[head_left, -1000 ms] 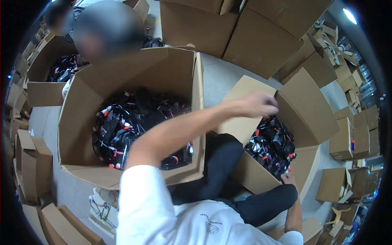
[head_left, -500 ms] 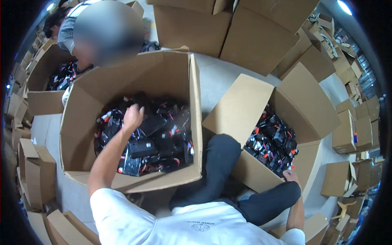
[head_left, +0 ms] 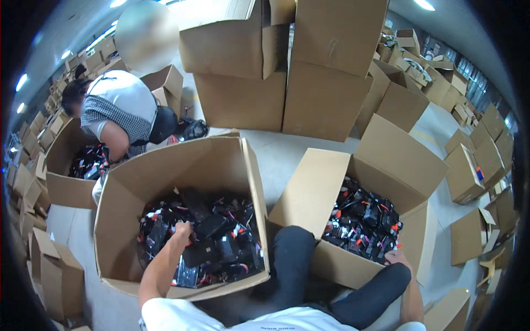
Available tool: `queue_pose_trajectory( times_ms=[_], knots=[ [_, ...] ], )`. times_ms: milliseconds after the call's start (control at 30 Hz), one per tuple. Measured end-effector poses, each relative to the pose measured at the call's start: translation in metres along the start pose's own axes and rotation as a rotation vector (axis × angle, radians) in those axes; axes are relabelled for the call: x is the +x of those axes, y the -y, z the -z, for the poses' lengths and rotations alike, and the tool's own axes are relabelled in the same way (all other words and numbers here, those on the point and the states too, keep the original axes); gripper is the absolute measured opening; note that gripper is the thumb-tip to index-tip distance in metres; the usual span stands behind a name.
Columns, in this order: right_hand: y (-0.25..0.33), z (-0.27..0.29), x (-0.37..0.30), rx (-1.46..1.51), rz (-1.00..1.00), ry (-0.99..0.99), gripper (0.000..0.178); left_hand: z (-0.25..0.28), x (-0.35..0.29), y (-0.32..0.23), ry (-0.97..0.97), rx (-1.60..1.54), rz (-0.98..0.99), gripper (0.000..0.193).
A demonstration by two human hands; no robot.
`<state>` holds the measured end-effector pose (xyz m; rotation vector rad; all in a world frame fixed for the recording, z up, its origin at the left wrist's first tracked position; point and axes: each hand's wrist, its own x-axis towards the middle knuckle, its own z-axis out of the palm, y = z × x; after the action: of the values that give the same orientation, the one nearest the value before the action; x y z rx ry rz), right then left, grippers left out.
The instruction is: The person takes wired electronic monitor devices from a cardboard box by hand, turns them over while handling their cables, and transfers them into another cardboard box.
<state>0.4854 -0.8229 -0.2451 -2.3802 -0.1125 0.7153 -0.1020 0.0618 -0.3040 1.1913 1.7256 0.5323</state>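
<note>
A large open cardboard box (head_left: pixel 165 157) at the left holds a heap of black rectangular packs (head_left: pixel 212 226) with coloured wires and red and white connectors. My left hand (head_left: pixel 182 230) reaches down into it, fingers curled against the heap; whatever they hold is hidden. To the right, a smaller open carton (head_left: pixel 342 263) contains similar black wired packs (head_left: pixel 364 212). At its near right corner is my right hand (head_left: pixel 394 257), closed beside the packs and the box wall. I cannot make out what lies in its fingers.
My bent knees (head_left: pixel 292 248) come between and against the boxes. Behind stand tall stacked cartons (head_left: pixel 326 99). At the far left another person (head_left: pixel 118 107) bends over a further box (head_left: pixel 69 187) of black packs. More cartons (head_left: pixel 475 237) line the right side.
My view has tilted up, so the boxes sit lower in the picture and more of the room shows. My left hand stays within the left box; my right hand stays at the carton's corner.
</note>
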Motion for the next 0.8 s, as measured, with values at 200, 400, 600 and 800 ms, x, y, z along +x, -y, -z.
queue_pose_trajectory(
  times_ms=[200, 400, 600, 800],
  knots=[
    [0.009, 0.017, -0.031, -0.172, -0.006, 0.087, 0.048, 0.057, -0.114, -0.153, 0.599, -0.551, -0.172, 0.034],
    [-0.001, 0.018, -0.013, -0.200, 0.093, 0.120, 0.049, 0.116, -0.231, -0.232, 0.388, -0.250, -0.613, 0.042],
    [-0.041, 0.017, -0.028, -0.242, 0.130, 0.076, 0.051, 0.087, -0.358, -0.275, 0.718, -0.063, -0.763, 0.045],
    [-0.033, 0.027, -0.023, -0.275, 0.188, 0.025, 0.051, 0.101, -0.388, -0.285, 0.613, -0.144, -0.896, 0.046]
  ],
)
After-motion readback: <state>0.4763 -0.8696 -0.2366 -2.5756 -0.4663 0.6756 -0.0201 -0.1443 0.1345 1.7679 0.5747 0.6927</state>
